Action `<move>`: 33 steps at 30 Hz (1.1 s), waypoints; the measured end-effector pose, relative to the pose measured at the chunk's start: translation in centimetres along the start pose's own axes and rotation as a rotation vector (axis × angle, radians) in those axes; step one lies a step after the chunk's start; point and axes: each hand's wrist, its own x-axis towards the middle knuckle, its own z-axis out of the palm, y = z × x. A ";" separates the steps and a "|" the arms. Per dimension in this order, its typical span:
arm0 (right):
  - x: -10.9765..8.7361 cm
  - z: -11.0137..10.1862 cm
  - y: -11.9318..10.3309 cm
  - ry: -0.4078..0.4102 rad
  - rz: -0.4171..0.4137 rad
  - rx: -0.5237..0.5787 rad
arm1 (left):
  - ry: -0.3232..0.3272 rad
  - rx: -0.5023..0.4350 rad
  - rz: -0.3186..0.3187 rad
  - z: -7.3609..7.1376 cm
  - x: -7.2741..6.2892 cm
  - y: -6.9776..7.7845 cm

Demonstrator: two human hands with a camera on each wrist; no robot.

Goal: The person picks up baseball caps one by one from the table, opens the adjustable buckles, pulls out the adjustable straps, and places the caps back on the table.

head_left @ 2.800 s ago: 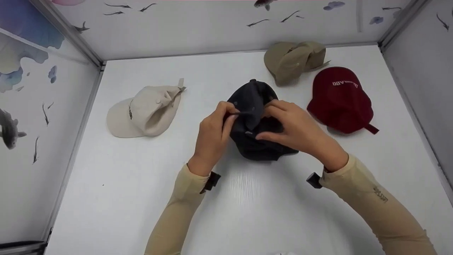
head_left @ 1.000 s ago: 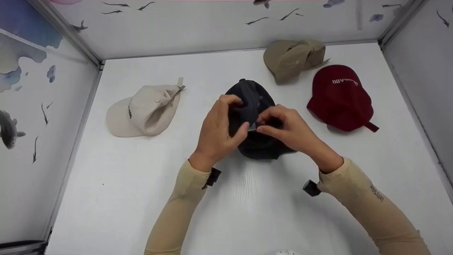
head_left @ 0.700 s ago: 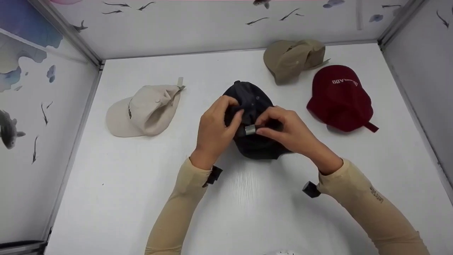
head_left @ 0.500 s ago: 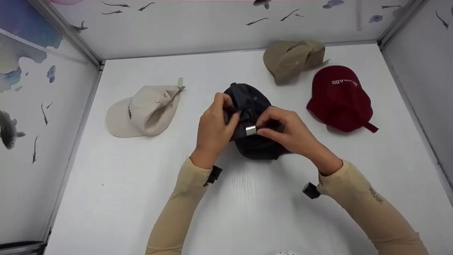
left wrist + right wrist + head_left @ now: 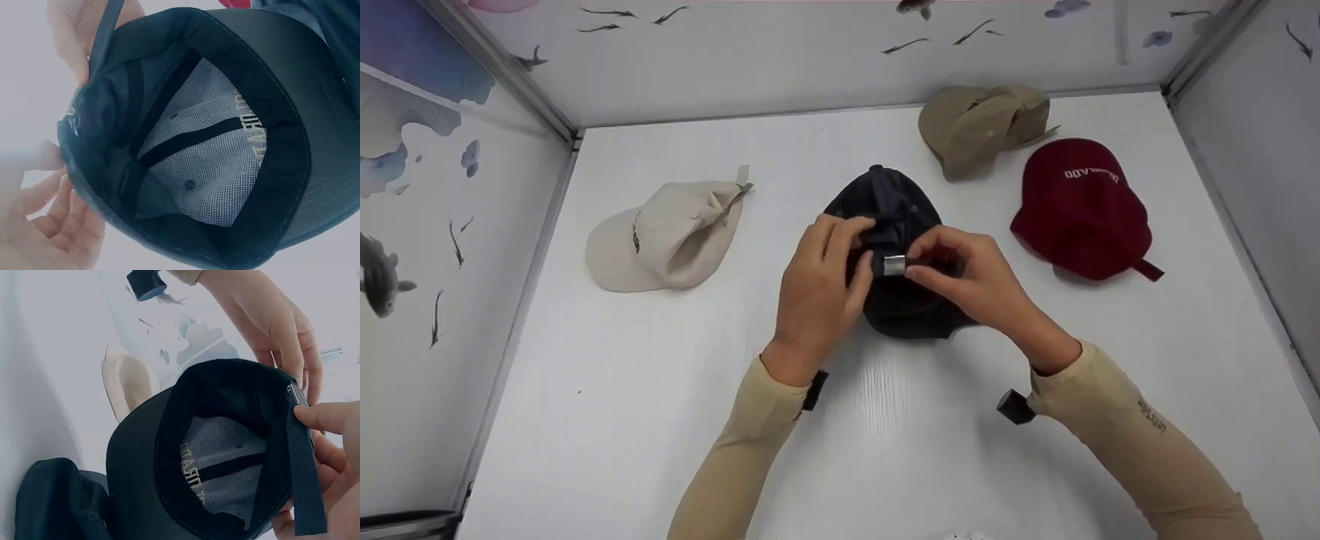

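Observation:
A dark navy baseball cap (image 5: 911, 202) is held up over the white table, its back with a silver buckle (image 5: 894, 265) turned to the head camera. My left hand (image 5: 821, 289) pinches the cap's rear edge just left of the buckle. My right hand (image 5: 979, 277) pinches the strap right beside the buckle. In the right wrist view the strap's loose end (image 5: 308, 495) hangs down past my right fingers. Both wrist views look into the cap's opening, with a mesh lining (image 5: 208, 185) and pale lettering inside. Fingers partly cover the buckle in the right wrist view.
A cream cap (image 5: 675, 232) lies on the left of the table (image 5: 622, 420). At the back right are a khaki cap (image 5: 982, 127) and a dark red cap (image 5: 1080, 210). Another dark cap-like shape (image 5: 62, 500) shows beside the held one. Walls border the back and sides.
My left hand has shifted its hold to beside the buckle, and my right hand has moved from the cap's inside to the strap. The silver buckle has turned into plain view.

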 end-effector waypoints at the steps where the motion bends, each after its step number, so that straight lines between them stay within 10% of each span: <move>1: 0.0 0.0 0.0 0.009 0.001 0.009 | 0.001 0.003 0.009 0.0 -0.1 0.0; 33: -0.2 0.4 0.7 0.106 -0.011 0.103 | -0.035 -0.027 -0.046 1.1 -0.5 0.9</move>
